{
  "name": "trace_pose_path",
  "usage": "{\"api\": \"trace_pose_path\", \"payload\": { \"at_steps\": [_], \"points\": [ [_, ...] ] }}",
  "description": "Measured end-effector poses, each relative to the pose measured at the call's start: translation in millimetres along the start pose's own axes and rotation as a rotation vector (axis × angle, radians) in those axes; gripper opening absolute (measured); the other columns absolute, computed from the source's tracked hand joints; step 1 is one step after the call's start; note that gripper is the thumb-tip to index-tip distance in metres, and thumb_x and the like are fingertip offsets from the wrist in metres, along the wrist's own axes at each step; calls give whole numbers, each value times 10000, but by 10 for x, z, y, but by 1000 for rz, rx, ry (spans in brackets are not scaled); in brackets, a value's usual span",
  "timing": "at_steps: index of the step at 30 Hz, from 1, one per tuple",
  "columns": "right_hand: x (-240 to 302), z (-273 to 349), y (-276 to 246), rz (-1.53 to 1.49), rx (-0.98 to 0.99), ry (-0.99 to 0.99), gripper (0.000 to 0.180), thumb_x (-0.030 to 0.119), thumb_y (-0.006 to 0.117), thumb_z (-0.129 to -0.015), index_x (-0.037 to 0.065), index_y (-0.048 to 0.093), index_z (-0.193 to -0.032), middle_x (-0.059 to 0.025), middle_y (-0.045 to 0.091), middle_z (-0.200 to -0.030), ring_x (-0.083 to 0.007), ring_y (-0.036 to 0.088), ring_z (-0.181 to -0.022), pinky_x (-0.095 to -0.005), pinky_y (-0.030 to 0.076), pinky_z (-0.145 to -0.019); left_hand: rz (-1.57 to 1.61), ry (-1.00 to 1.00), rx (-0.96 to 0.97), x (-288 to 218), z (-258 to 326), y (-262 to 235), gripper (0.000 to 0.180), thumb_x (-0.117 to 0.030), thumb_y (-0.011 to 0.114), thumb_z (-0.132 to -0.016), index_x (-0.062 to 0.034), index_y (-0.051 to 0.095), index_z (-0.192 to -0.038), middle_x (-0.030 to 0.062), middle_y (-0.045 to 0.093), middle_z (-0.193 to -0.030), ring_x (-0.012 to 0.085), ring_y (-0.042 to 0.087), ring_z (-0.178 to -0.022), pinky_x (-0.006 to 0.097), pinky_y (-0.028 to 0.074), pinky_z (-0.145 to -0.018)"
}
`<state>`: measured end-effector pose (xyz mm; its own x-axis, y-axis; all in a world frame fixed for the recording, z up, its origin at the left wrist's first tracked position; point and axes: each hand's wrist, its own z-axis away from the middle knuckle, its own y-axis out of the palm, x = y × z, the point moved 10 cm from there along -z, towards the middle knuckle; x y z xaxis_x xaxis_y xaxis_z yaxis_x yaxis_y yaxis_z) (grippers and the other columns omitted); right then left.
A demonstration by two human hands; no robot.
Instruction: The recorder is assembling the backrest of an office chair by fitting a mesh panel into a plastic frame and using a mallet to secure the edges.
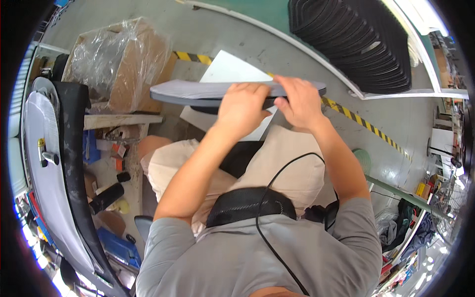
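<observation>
A long padded panel [185, 90] with grey fabric on top and a dark underside lies across in front of me, above my knees. My left hand [242, 108] is closed around its near edge, just right of the panel's middle, fingers bent over the fabric. Close beside it, my right hand [301, 101] grips the panel near its right end, with the thumb toward the left hand. Parts of the edge between and under the hands are hidden. Behind and below the panel, a white board [232, 69] shows.
At far left stands a cardboard box [148, 64] covered with clear plastic. Grey fabric pieces [47, 119] lie at the left, with a small yellow-and-black tool [42, 148] on them. Black curved panels [351, 44] are stacked at far right. Striped tape [366, 123] crosses the floor.
</observation>
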<state>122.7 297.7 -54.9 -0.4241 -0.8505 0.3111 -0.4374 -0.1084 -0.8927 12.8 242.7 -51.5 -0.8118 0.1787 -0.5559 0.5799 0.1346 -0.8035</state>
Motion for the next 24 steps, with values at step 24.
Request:
{"api": "trace_pose_path", "payload": {
  "at_steps": [24],
  "points": [
    [127, -131, 100, -28, 37, 14, 412, 428, 848, -739, 91, 717, -935, -84, 751, -872, -314, 722, -813, -421, 564, -726, 179, -337, 81, 328, -134, 44, 206, -291, 728, -854, -90, 769, -881, 67, 725, -871, 284, 690, -852, 411, 512, -742]
  ]
}}
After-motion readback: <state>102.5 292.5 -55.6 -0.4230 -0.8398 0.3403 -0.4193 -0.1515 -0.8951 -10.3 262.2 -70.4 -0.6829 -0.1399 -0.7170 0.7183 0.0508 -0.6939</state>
